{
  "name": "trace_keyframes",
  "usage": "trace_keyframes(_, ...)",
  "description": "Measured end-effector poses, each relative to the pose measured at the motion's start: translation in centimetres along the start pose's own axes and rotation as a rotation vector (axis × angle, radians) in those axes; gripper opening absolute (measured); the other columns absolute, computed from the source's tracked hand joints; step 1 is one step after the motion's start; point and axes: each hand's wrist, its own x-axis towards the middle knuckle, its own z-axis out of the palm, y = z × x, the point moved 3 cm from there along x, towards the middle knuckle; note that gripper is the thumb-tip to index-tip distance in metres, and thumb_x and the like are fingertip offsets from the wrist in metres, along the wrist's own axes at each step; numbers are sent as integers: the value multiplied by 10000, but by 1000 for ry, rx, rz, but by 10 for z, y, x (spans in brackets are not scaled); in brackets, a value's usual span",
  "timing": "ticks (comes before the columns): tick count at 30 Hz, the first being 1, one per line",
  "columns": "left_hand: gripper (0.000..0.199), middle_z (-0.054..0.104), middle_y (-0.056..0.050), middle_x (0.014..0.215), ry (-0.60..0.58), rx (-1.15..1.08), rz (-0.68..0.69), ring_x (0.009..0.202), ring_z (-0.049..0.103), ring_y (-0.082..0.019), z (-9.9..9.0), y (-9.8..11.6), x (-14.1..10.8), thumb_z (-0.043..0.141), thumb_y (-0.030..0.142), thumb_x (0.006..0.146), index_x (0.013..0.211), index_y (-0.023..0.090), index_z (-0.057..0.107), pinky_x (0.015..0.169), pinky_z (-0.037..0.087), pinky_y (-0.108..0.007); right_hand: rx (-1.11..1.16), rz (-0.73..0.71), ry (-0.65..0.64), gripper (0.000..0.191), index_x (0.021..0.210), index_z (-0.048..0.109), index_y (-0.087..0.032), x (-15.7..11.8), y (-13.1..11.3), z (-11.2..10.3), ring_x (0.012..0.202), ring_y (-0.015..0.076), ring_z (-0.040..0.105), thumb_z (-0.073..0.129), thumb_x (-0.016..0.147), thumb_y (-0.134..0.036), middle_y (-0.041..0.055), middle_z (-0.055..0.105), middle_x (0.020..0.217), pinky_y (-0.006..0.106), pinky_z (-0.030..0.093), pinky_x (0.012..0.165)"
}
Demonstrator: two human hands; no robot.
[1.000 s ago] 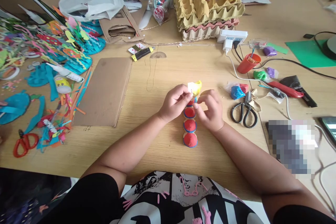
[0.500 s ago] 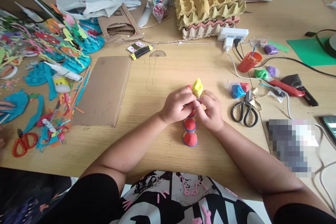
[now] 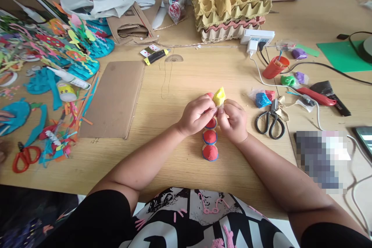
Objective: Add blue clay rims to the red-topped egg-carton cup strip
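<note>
Between my two hands is a small clear bag of yellow modelling clay (image 3: 219,96). My left hand (image 3: 197,113) pinches the bag from the left with fingers closed. On the other side, my right hand (image 3: 234,120) is closed on the bag's gathered plastic. Below the hands, a row of red domes with blue rims (image 3: 210,152) lies on the table, running away from me. The far part of that row is partly hidden behind my hands, with a bit of red showing past my left fingers.
Black-handled scissors (image 3: 270,120) and bags of blue and red clay (image 3: 263,100) lie right of my hands. A cardboard sheet (image 3: 112,100) lies left. Egg trays (image 3: 229,11) and a power strip (image 3: 257,38) stand behind. At far left, another person's hand (image 3: 6,116) touches blue craft pieces.
My hands have drawn slightly apart at the bag, and more of the nearest hidden red dome shows between them. The yellow clay stays between them.
</note>
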Motion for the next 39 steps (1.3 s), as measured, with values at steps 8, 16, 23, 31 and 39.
trace_keyframes(8, 294, 574, -13, 794, 75, -308, -231, 752, 514, -152, 2, -2, -4, 548, 335, 1032, 769, 207, 511, 728, 446, -311, 58, 6, 17, 359, 664, 486, -235, 1, -5, -3, 593, 160, 500, 500, 1022, -250, 11, 527, 639, 332, 420, 578)
trace_keyframes(16, 315, 475, 15, 665, 127, -469, -458, 635, 439, -138, -6, -23, -7, 612, 382, 955, 716, 211, 497, 603, 375, -289, -123, -47, 76, 653, 1332, 581, -263, 5, 6, -9, 1210, 384, 610, 679, 862, -705, 158, 649, 1257, 598, 502, 1024)
trace_keyframes(23, 313, 462, 20, 610, 89, -528, -516, 583, 405, -121, -3, -26, -6, 624, 301, 919, 656, 200, 486, 556, 331, -278, -172, -50, -108, 596, 1259, 627, -247, 3, 19, 4, 921, 297, 702, 634, 895, -720, 86, 760, 981, 555, 479, 1053)
trace_keyframes(31, 273, 636, -41, 971, 199, -247, -265, 891, 618, -161, -12, -15, 0, 637, 493, 988, 1036, 225, 645, 780, 517, -285, -52, 124, -56, 575, 1255, 620, -229, 4, 22, 0, 965, 316, 701, 661, 899, -679, 121, 747, 1062, 501, 559, 884)
trace_keyframes(39, 383, 536, -115, 1287, 120, 81, -4, 1192, 584, -239, -15, -12, -3, 625, 453, 996, 1314, 242, 591, 794, 576, -297, 84, 184, -54, 583, 1213, 553, -227, 5, 23, 2, 925, 268, 659, 714, 866, -668, 94, 698, 1058, 432, 559, 812)
